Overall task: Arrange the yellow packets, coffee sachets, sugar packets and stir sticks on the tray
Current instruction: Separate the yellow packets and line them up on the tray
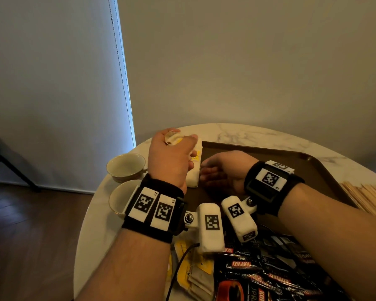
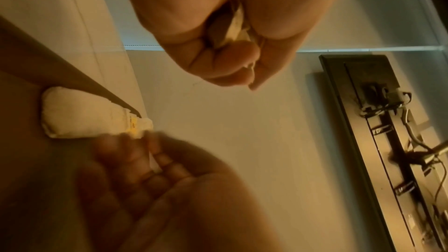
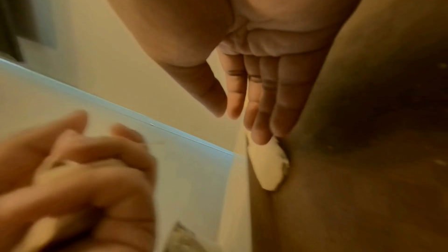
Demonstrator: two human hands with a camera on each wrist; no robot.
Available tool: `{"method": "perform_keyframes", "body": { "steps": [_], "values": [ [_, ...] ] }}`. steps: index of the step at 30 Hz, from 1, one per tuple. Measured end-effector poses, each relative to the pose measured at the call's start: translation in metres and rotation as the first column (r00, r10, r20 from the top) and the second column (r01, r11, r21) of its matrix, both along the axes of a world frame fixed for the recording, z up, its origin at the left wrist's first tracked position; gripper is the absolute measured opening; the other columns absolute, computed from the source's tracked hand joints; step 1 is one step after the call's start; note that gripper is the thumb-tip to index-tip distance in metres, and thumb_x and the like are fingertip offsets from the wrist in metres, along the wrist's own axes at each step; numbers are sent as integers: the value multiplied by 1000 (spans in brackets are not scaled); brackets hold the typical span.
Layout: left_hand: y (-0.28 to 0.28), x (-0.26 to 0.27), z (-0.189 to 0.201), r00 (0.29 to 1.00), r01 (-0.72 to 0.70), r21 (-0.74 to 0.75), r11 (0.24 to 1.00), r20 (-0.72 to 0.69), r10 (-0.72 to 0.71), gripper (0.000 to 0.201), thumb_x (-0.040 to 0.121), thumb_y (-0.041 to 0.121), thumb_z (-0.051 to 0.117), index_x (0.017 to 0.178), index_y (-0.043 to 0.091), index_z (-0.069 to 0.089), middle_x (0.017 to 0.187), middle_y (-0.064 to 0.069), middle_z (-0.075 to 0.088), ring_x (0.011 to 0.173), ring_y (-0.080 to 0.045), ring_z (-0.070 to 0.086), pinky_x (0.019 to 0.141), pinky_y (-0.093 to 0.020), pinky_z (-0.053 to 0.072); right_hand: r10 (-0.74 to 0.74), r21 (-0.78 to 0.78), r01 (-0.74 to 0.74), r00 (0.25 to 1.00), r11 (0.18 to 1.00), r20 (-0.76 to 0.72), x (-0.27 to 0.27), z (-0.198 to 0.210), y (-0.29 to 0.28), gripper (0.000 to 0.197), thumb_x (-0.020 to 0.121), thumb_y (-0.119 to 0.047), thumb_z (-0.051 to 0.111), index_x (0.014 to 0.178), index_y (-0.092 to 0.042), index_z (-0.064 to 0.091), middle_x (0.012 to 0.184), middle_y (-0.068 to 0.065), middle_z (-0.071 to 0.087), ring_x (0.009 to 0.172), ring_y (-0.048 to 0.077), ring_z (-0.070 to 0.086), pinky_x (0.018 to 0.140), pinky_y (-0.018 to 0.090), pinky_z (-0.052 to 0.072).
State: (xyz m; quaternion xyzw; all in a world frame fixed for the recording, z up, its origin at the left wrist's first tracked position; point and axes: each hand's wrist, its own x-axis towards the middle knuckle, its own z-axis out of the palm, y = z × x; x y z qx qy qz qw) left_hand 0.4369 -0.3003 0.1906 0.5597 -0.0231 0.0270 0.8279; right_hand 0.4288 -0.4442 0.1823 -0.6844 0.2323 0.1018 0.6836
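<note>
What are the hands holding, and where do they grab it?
The left hand holds yellow packets bunched in its fist, gripped around their middle. The right hand holds nothing: its straight fingers touch the stack of packets on the tray.

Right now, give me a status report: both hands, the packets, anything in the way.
Left hand grips crumpled yellow-and-white packets. Right hand open, fingertips against white packet stack at brown tray's left edge. Black coffee sachets, wooden stir sticks still off-tray.
</note>
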Motion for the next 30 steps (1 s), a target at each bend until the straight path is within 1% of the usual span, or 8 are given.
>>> {"method": "perform_keyframes", "body": {
  "steps": [5, 8, 10, 14, 17, 20, 26, 30],
  "values": [
    [-8, -3, -12, 973, 223, 183, 958, 22, -231, 47, 80, 2, 83, 113, 18, 53, 80, -2, 69, 55, -12, 61, 41, -23, 39, 69, -31, -62, 937, 998, 343, -23, 22, -13, 35, 94, -34, 68, 116, -6, 72, 101, 7, 72, 87, 22, 65, 74, 34, 48],
    [-12, -10, -13, 950, 296, 282, 913, 9, -311, 51, 79, 2, 83, 117, 19, 54, 86, -5, 70, 58, -14, 62, 43, -25, 40, 127, -109, -90, 903, 990, 411, -32, 24, -17, 35, 93, -35, 71, 110, -5, 72, 95, 12, 65, 83, 25, 58, 70, 30, 45],
    [-13, -14, -12, 940, 322, 330, 887, -2, -341, 56, 79, 1, 81, 124, 21, 53, 87, -6, 69, 59, -14, 63, 44, -27, 42, 139, -124, -95, 896, 988, 421, -34, 20, -18, 27, 89, -31, 76, 105, -11, 75, 89, 13, 64, 72, 18, 57, 67, 28, 44],
    [-13, -14, -11, 927, 346, 387, 854, 0, -375, 65, 81, -1, 78, 133, 27, 51, 89, -7, 71, 58, -12, 64, 44, -26, 44, 91, -47, -79, 909, 996, 406, -35, 15, -23, 15, 87, -17, 76, 99, -8, 74, 88, 9, 71, 64, 10, 56, 62, 26, 44],
    [-13, -13, -11, 928, 352, 339, 872, -3, -374, 58, 84, -3, 75, 129, 27, 56, 88, -10, 71, 57, -14, 63, 41, -23, 41, 43, 94, -88, 912, 992, 407, -37, 15, -26, 5, 85, -11, 74, 89, -10, 73, 87, 10, 71, 68, 15, 61, 65, 29, 44],
    [-12, -11, -11, 927, 364, 286, 886, -15, -376, 47, 87, -5, 72, 123, 23, 62, 87, -9, 69, 57, -14, 61, 40, -22, 40, -3, 183, -80, 909, 980, 418, -37, 13, -30, 15, 79, -17, 75, 93, -10, 72, 89, 10, 74, 76, 18, 68, 71, 31, 49],
    [-14, -8, -15, 925, 374, 272, 887, -48, -376, 34, 90, -3, 67, 119, 15, 63, 85, -6, 78, 56, -12, 58, 40, -22, 37, -196, 328, 30, 852, 944, 485, -37, 13, -32, 10, 97, -14, 63, 104, -10, 68, 103, 14, 75, 87, 23, 72, 81, 38, 59],
    [-13, -6, -16, 941, 338, 248, 908, -104, -322, 25, 95, 1, 62, 113, 17, 64, 88, -7, 77, 54, -11, 55, 42, -23, 36, -303, 370, 106, 794, 923, 527, -38, 16, -35, 7, 97, -17, 63, 100, -15, 70, 102, 8, 75, 88, 20, 72, 76, 34, 60]
  ]
}}
